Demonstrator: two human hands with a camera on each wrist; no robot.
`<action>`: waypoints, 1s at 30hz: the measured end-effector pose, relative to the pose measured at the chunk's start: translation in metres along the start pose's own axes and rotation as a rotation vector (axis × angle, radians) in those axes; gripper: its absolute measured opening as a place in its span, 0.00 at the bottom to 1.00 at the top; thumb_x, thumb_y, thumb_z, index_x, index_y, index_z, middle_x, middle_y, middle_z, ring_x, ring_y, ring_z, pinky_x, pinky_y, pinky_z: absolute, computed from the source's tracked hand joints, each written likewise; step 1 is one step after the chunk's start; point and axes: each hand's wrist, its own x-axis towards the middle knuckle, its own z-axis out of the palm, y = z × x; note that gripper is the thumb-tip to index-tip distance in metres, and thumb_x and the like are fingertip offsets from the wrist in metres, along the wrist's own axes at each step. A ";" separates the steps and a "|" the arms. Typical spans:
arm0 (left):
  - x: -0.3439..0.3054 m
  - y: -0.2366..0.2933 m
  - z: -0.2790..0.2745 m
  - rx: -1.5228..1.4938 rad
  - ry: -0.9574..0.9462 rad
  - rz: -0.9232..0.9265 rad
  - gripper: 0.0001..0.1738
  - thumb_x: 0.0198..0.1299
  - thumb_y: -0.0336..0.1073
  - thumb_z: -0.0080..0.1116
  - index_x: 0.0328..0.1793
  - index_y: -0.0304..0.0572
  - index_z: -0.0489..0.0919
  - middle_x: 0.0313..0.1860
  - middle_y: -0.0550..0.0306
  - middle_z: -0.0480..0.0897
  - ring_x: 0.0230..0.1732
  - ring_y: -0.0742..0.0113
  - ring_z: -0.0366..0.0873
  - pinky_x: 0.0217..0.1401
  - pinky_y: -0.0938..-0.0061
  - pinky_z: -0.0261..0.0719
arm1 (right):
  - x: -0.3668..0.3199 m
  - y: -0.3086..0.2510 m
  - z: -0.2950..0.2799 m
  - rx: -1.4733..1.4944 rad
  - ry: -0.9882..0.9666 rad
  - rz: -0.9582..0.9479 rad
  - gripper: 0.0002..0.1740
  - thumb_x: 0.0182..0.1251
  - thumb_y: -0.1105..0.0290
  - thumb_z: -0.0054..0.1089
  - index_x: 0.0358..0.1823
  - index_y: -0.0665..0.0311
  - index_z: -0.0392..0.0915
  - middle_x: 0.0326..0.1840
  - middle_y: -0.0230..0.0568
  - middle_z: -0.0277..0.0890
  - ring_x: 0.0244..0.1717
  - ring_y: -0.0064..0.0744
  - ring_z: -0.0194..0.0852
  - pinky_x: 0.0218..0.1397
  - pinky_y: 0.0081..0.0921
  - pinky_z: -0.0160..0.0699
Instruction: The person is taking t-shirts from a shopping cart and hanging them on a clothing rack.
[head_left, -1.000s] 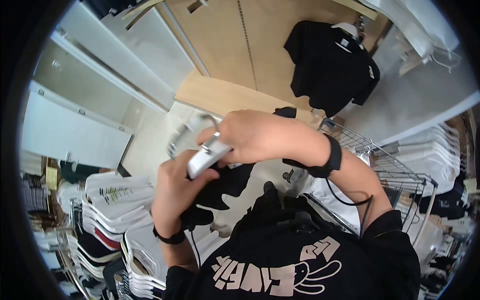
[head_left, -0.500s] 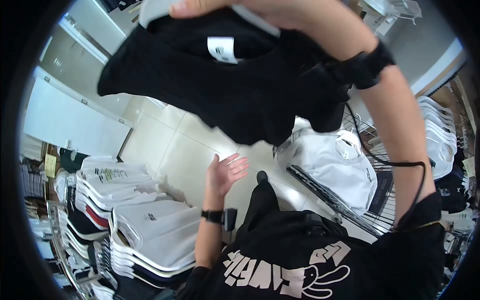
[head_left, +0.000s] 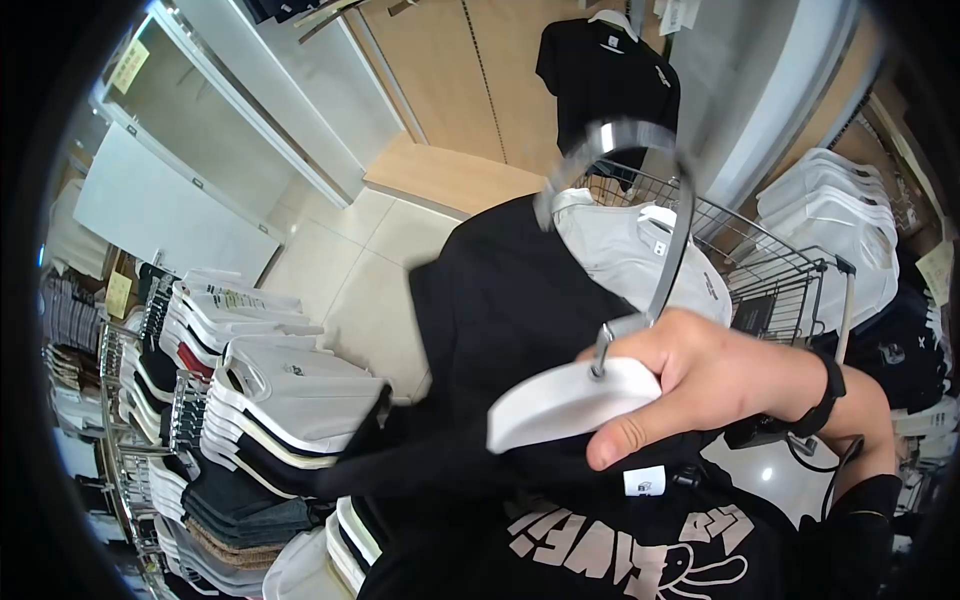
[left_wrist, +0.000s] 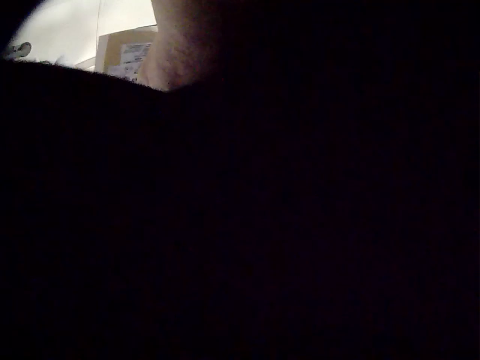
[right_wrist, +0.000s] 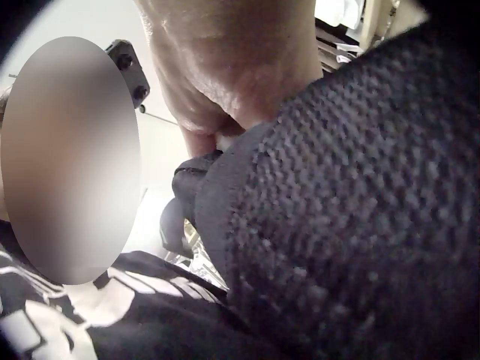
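My right hand [head_left: 700, 380] grips a white hanger [head_left: 570, 405] at its shoulder, thumb on the near side, close in front of my chest. Its large metal hook [head_left: 683, 215] points up and away from me. A black T-shirt [head_left: 510, 310] hangs on this hanger, spread across the middle, with a white neck label [head_left: 645, 481] showing. In the right wrist view its dark knit fabric [right_wrist: 360, 195] fills the right side below the hand. The head view hides my left hand behind the black cloth; the left wrist view shows just some skin [left_wrist: 184, 41] above dark cloth.
A wire shopping cart [head_left: 800, 265] at the right holds a white T-shirt [head_left: 625, 245] on a hanger. Another black T-shirt [head_left: 610, 85] hangs at the back wall. Racks of hung shirts [head_left: 290, 380] stand close on the left, more white shirts [head_left: 840, 220] at the right.
The right hand first raised the black T-shirt high in front, then brought it down toward my chest, hook upward. The left hand let go of the hanger, lowered with spread fingers, and is now covered.
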 end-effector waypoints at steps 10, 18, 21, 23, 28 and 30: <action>0.015 -0.016 0.050 0.055 -0.100 -0.087 0.33 0.73 0.54 0.38 0.74 0.37 0.58 0.71 0.43 0.63 0.70 0.47 0.61 0.74 0.51 0.61 | -0.037 0.041 -0.054 0.045 0.719 -0.059 0.26 0.51 0.63 0.78 0.49 0.70 0.82 0.43 0.38 0.84 0.45 0.23 0.80 0.54 0.21 0.76; 0.132 -0.058 0.131 0.042 -0.360 -0.194 0.30 0.73 0.51 0.41 0.72 0.39 0.61 0.69 0.47 0.67 0.68 0.52 0.66 0.73 0.54 0.64 | -0.066 0.019 -0.136 -0.281 1.195 -0.214 0.28 0.57 0.60 0.73 0.52 0.74 0.78 0.43 0.38 0.81 0.43 0.23 0.77 0.52 0.19 0.72; 0.140 -0.098 0.097 0.066 -0.285 -0.296 0.29 0.73 0.51 0.42 0.71 0.39 0.63 0.68 0.48 0.68 0.67 0.53 0.67 0.72 0.55 0.65 | -0.061 0.045 -0.143 -0.206 1.202 0.011 0.31 0.55 0.57 0.74 0.53 0.73 0.78 0.47 0.39 0.80 0.48 0.24 0.75 0.56 0.21 0.69; 0.127 -0.122 0.051 0.113 -0.191 -0.393 0.28 0.73 0.50 0.43 0.70 0.40 0.64 0.68 0.49 0.69 0.66 0.54 0.68 0.72 0.56 0.66 | -0.044 0.064 -0.138 -0.111 1.187 0.037 0.30 0.52 0.58 0.77 0.50 0.73 0.80 0.44 0.37 0.81 0.44 0.23 0.77 0.53 0.21 0.72; 0.050 -0.167 -0.065 0.219 0.015 -0.639 0.26 0.72 0.48 0.45 0.69 0.41 0.66 0.67 0.52 0.71 0.64 0.57 0.71 0.71 0.57 0.68 | -0.014 0.143 -0.141 -0.019 1.097 0.197 0.23 0.51 0.61 0.77 0.42 0.70 0.83 0.32 0.31 0.80 0.34 0.18 0.73 0.42 0.19 0.73; 0.029 -0.171 -0.081 0.230 0.051 -0.680 0.25 0.72 0.48 0.46 0.68 0.41 0.67 0.66 0.53 0.72 0.64 0.58 0.72 0.70 0.58 0.69 | -0.011 0.168 -0.149 -0.010 1.011 0.315 0.23 0.52 0.63 0.77 0.45 0.71 0.83 0.35 0.38 0.83 0.38 0.22 0.78 0.45 0.21 0.76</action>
